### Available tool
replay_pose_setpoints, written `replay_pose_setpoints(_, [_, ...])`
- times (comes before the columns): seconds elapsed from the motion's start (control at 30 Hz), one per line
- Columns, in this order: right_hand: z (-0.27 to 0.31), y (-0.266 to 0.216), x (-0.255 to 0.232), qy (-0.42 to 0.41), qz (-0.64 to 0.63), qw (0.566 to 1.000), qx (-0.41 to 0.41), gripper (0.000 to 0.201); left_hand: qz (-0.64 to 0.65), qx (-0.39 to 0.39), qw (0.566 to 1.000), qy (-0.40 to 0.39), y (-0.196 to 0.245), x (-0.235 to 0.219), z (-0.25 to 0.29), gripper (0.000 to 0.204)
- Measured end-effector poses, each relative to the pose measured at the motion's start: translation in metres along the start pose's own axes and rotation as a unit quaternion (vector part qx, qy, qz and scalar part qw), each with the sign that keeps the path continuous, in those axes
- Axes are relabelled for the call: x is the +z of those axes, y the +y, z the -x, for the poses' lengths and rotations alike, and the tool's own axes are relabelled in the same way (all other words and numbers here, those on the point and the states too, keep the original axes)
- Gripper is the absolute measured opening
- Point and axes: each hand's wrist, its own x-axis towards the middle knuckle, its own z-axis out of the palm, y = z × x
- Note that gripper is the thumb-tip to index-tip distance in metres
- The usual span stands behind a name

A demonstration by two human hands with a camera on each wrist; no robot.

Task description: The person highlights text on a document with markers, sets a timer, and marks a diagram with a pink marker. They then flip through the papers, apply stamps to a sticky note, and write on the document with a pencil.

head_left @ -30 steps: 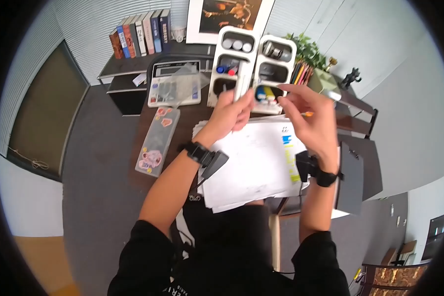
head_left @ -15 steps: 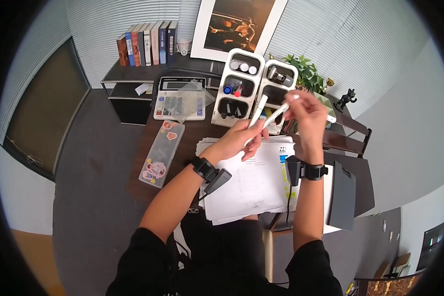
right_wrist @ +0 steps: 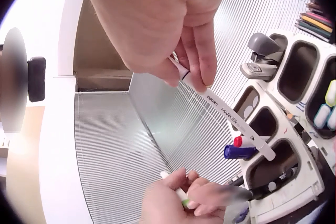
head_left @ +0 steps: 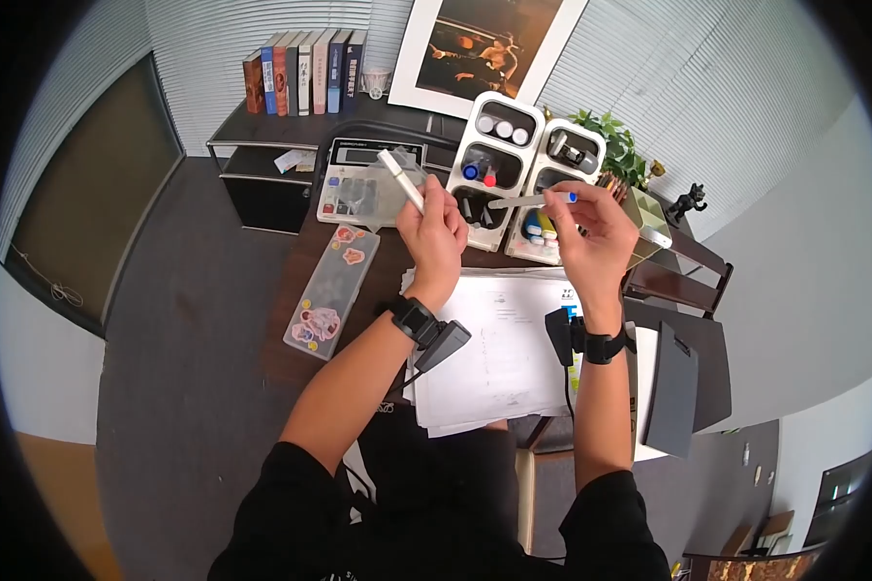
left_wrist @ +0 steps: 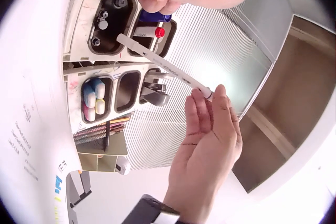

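My right hand (head_left: 596, 232) pinches a slim white marker (right_wrist: 231, 116) with dark lettering near one end, between thumb and fingers. In the head view a blue tip shows at that end, while the other end points left over the organizer. My left hand (head_left: 434, 242) grips another white marker (head_left: 400, 179), which slants up to the left over the calculator. A green part of it (right_wrist: 185, 202) shows between the left fingers in the right wrist view. The white desk organizer (left_wrist: 71, 50) stands behind both hands, with black pens, blue and red markers, and highlighters (left_wrist: 92, 100) in its compartments.
A stack of papers (head_left: 484, 349) lies under the hands. Left of it are a stickered clear pencil case (head_left: 334, 286) and a calculator (head_left: 334, 198) with a translucent bag on top. A plant (head_left: 615, 145) and a framed picture (head_left: 446, 19) stand behind the organizer.
Half a second ago the two markers crossed close together at the left hand. Now the hands are apart, the left one turned upward and leftward, the right one holding its marker nearly level.
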Motion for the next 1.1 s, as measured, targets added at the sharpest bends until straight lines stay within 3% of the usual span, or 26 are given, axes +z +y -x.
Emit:
replay_pose_setpoints(0.1, [0.003,0.004,0.008,-0.019,0.063,0.997,-0.039,0.014,0.009,-0.020,1.000,0.010,0.001,-0.001,-0.001,0.039])
replay_pose_setpoints(0.17, [0.006,0.005,0.011,-0.034,0.059,0.997,-0.023,0.015,0.012,-0.026,0.999,0.015,0.000,0.000,-0.003,0.039])
replay_pose_setpoints(0.23, [0.011,0.015,0.014,-0.146,0.105,0.983,-0.032,0.013,0.013,-0.025,1.000,0.003,-0.001,-0.001,-0.003,0.038])
replay_pose_setpoints(0.37, [0.019,0.025,0.016,-0.243,0.149,0.958,-0.006,0.015,0.013,-0.023,1.000,-0.007,0.000,-0.003,-0.002,0.038])
replay_pose_setpoints(0.63, [0.019,0.022,0.009,-0.280,0.133,0.951,0.008,0.029,-0.003,-0.016,1.000,-0.019,0.001,0.002,-0.001,0.038])
replay_pose_setpoints(0.83, [0.019,0.019,0.004,-0.300,0.120,0.942,0.087,0.035,-0.009,-0.020,0.999,-0.026,0.000,-0.001,0.000,0.038])
replay_pose_setpoints(0.97, [0.028,0.028,0.009,-0.309,0.175,0.934,0.039,0.023,-0.006,-0.026,0.999,-0.018,0.001,0.002,0.000,0.037])
replay_pose_setpoints(1.1, [0.025,0.022,0.004,-0.242,0.161,0.957,0.001,0.017,-0.007,-0.024,0.999,-0.026,0.000,0.000,-0.002,0.037])
